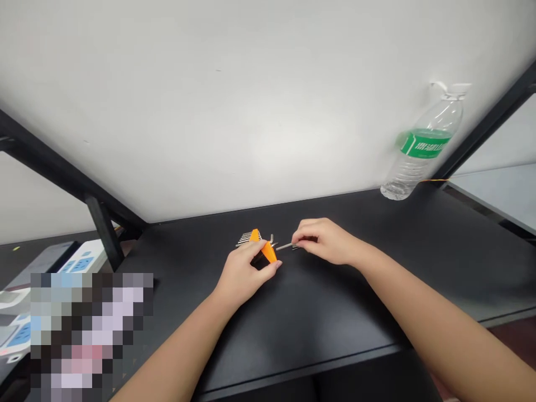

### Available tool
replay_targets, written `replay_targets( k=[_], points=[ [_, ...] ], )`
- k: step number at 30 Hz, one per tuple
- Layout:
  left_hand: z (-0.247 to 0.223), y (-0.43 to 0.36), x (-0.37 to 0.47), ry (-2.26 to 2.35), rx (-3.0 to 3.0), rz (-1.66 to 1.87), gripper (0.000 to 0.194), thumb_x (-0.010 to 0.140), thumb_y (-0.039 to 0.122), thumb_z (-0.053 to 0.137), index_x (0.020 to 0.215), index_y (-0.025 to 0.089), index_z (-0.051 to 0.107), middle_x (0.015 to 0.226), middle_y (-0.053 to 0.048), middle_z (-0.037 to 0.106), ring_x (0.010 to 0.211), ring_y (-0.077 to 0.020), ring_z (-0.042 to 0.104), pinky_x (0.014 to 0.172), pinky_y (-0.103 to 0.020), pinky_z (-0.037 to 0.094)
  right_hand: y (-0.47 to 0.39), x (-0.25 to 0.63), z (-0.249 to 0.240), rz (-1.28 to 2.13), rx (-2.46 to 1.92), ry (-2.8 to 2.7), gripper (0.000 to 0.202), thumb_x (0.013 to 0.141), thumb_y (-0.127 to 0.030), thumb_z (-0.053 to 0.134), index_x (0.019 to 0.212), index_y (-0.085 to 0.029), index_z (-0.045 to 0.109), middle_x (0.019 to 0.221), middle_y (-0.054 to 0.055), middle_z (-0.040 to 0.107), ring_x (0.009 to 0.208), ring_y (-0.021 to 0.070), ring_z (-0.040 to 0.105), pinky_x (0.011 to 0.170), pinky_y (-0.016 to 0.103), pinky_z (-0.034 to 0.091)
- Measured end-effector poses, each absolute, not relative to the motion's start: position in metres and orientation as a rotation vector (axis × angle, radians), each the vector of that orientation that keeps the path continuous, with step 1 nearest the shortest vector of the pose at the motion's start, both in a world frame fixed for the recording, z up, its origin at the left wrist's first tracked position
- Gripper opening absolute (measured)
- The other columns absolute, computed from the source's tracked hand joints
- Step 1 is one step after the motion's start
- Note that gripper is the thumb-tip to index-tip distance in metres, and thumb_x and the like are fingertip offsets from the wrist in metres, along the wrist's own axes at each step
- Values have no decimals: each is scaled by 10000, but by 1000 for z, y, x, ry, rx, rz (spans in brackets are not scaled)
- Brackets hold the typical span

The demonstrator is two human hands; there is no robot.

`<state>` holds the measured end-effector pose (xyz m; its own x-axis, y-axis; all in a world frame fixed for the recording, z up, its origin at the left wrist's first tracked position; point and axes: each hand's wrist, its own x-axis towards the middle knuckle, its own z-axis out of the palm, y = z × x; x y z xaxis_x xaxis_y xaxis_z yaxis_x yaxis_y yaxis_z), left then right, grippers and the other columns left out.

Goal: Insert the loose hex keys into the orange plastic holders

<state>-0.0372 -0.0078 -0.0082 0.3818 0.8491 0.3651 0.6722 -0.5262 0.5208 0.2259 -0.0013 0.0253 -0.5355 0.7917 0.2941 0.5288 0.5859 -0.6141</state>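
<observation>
An orange hex key holder is pinched between the thumb and fingers of my left hand, just above the black tabletop. Several silver hex keys stick out of the holder's far left side. My right hand grips one hex key between thumb and fingertips. That key's free end points left at the holder, close to its right side. Whether its tip touches the holder I cannot tell. A short bent key end shows behind the holder, and more metal lies under my right fingertips, partly hidden.
A clear plastic bottle with a green label stands at the back right against the white wall. Black frame bars slope along both sides. White power strips with blue sockets lie at the left beside a blurred-out patch. The black table has its front edge near me.
</observation>
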Motion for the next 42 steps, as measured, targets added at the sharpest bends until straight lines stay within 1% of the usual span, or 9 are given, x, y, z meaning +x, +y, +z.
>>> replay_targets(
  k=[4, 10, 15, 20, 23, 29, 33, 36, 42],
  points=[
    [-8, -8, -36, 1312, 2382, 863, 292, 804, 381, 789, 1039, 225, 716, 882, -4, 739, 752, -175, 675, 728, -304, 554, -5, 219, 19, 485, -973, -2298, 216, 991, -114, 544, 1005, -188, 746, 939, 44, 670, 816, 147, 625, 764, 275, 483],
    [-7, -12, -35, 1242, 2468, 771, 280, 820, 397, 775, 1032, 229, 700, 865, -4, 708, 775, -182, 663, 721, -302, 527, -17, 209, 18, 305, -969, -2456, 301, 961, -30, 498, 1057, -197, 729, 1045, 59, 661, 827, 146, 618, 732, 266, 470],
    [-5, -16, -30, 1188, 2490, 715, 133, 841, 323, 741, 913, 230, 680, 791, 15, 677, 734, -163, 637, 722, -289, 508, -31, 192, 26, 417, -994, -2544, 207, 962, -74, 508, 1008, -192, 671, 1103, 47, 623, 699, 105, 540, 655, 246, 436],
    [-8, -13, -35, 1246, 2379, 813, 329, 819, 410, 781, 1079, 227, 698, 947, -16, 741, 817, -182, 682, 774, -303, 541, -12, 219, 25, 277, -1324, -2396, 125, 962, -167, 565, 1015, -184, 677, 1032, 59, 621, 747, 138, 566, 691, 269, 427],
    [-9, -12, -37, 1260, 2346, 816, 308, 823, 424, 777, 1050, 228, 707, 939, -11, 746, 809, -179, 687, 770, -300, 548, 6, 242, 19, 327, -1547, -2430, 134, 949, -182, 586, 938, -191, 719, 1000, 63, 635, 782, 156, 594, 691, 271, 418],
    [-8, -12, -36, 1229, 2358, 822, 308, 821, 404, 777, 1067, 227, 720, 935, -15, 754, 813, -181, 699, 779, -293, 562, 20, 252, 6, 509, -1645, -2443, 122, 887, -131, 621, 816, -190, 700, 964, 50, 650, 739, 144, 577, 644, 257, 399],
    [-6, -12, -35, 1238, 2360, 826, 328, 806, 407, 787, 1073, 224, 732, 957, -23, 763, 832, -191, 708, 787, -296, 570, 19, 248, 4, 480, -1672, -2394, 48, 847, -159, 654, 850, -191, 688, 966, 52, 656, 768, 155, 585, 664, 256, 410],
    [-6, -12, -36, 1245, 2351, 802, 317, 816, 401, 777, 1075, 226, 731, 945, -22, 760, 826, -188, 707, 773, -296, 573, 19, 247, 3, 532, -1596, -2404, 73, 857, -167, 627, 863, -200, 692, 968, 47, 661, 787, 153, 595, 692, 250, 425],
    [-8, -12, -36, 1233, 2359, 830, 349, 809, 417, 789, 1097, 230, 727, 964, -25, 766, 831, -189, 710, 794, -303, 575, 19, 244, 5, 570, -1778, -2361, 45, 779, -158, 649, 789, -201, 652, 924, 46, 693, 725, 157, 604, 608, 254, 405]
  ],
)
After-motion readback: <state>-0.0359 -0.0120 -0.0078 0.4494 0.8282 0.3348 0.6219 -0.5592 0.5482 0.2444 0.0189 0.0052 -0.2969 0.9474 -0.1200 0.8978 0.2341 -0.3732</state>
